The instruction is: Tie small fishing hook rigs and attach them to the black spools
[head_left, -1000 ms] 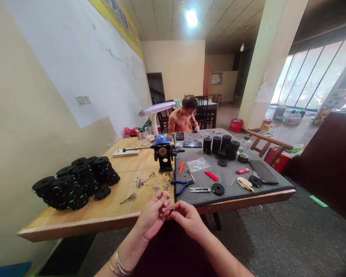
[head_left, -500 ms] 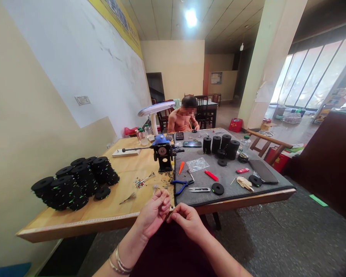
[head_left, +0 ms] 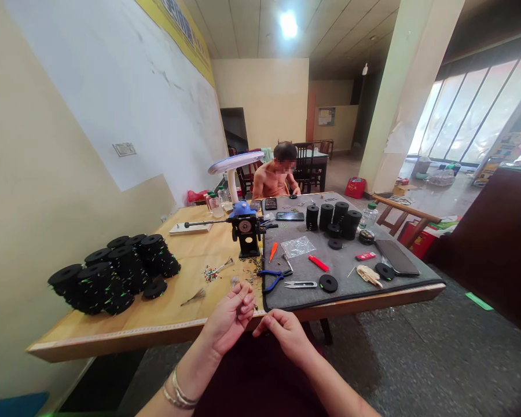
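Note:
My left hand (head_left: 237, 313) is closed in a pinch just past the table's front edge, its fingers curled toward the palm. Close by on the right, my right hand (head_left: 282, 330) also pinches with thumb and forefinger, slightly lower. A small gap lies between the two hands. Whatever they hold is too fine to make out. Beyond them on the grey mat (head_left: 243, 301) side lie blue-handled pliers (head_left: 274, 278), thread snips (head_left: 300, 285) and a black foam spool (head_left: 328, 283). Bundles of fine wires (head_left: 194, 296) lie on the wood to the left.
Stacks of black foam spools (head_left: 117, 269) stand at the left, more stacks (head_left: 333, 217) at the back right. A winding machine (head_left: 245, 229) and a white lamp (head_left: 232, 165) stand mid-table. A phone (head_left: 290, 216) and a tablet (head_left: 397, 258) lie on the mat. Another person (head_left: 278, 174) sits opposite.
My right hand has shifted slightly right and down, widening the gap from my left hand. The small dark bit between them is less distinct. The table things have not moved.

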`<act>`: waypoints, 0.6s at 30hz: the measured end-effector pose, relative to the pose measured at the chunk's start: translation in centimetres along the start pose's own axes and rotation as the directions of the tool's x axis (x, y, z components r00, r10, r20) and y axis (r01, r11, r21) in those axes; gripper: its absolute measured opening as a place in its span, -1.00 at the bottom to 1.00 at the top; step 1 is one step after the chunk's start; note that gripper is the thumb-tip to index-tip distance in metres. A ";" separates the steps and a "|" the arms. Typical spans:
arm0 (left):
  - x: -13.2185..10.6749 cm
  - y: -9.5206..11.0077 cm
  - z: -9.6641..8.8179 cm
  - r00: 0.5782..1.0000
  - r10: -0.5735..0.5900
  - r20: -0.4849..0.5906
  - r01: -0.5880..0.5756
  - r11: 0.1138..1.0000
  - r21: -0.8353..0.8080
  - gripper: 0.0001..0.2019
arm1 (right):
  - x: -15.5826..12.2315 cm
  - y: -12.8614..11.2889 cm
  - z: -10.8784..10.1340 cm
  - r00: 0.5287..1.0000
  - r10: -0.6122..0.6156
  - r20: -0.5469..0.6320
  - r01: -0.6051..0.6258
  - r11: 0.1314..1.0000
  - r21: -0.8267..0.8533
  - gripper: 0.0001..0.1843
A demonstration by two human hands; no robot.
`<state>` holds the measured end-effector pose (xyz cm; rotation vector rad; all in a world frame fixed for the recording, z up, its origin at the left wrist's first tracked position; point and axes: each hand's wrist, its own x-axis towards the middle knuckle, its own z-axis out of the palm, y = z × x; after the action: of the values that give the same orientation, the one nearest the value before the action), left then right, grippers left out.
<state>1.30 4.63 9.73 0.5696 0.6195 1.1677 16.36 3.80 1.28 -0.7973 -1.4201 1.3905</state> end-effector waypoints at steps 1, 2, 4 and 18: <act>0.0 0.0 0.0 1.000 -0.002 -0.001 0.002 1.000 -0.003 -0.66 | 0.0 -0.2 0.0 1.000 0.001 0.006 -0.001 1.000 0.017 -0.56; 0.0 0.0 0.0 1.000 -0.003 -0.003 0.003 1.000 -0.006 -0.66 | 0.0 -0.4 0.1 1.000 0.002 0.013 -0.003 0.999 0.034 -0.54; 0.0 0.0 0.1 1.000 -0.006 -0.007 0.006 1.000 -0.011 -0.65 | 0.0 -0.8 0.2 1.000 0.004 0.021 -0.005 0.998 0.055 -0.51; 0.0 -0.6 0.3 0.998 0.040 -0.052 -0.034 0.994 0.101 -0.64 | 1.0 -1.9 0.3 0.998 0.024 0.058 -0.034 0.985 0.171 -0.58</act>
<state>1.92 4.47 9.57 0.6388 0.7197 1.1950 16.04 4.34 3.32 -0.6742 -1.3139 1.5454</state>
